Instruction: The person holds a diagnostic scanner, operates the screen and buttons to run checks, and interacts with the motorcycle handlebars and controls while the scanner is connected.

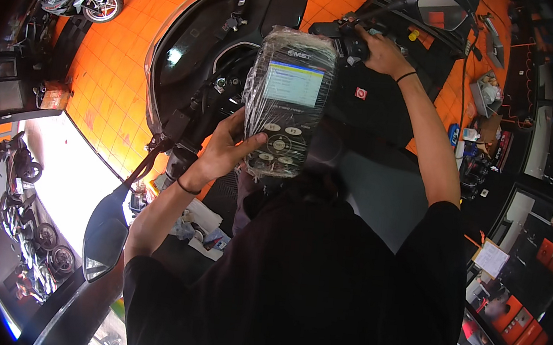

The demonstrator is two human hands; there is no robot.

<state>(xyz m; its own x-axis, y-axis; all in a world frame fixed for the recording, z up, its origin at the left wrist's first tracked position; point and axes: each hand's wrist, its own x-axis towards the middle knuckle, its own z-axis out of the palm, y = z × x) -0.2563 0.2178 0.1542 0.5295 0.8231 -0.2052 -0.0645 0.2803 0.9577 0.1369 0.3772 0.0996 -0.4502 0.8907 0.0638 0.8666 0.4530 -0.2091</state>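
My left hand [224,151] is closed around the lower left side of a handheld diagnostic scanner [298,116] wrapped in clear plastic, its thumb lying by the round keypad. The scanner's lit screen [293,83] shows lines of text, with a top row in yellow. Beyond it stands the black front body of a scooter [191,51], partly covered by the scanner. My right hand [386,57] is wrapped around the right end of the scooter's handlebar, next to the black switch housing [351,45]; the grip itself is mostly hidden by the fingers.
The scooter's mirrors [105,239] [440,12] jut out at lower left and upper right. Orange tiles [116,77] cover the floor. Parked motorcycles [27,235] line the left. A grey bin [486,93], a paper sheet [492,258] and another person [476,335] are at right.
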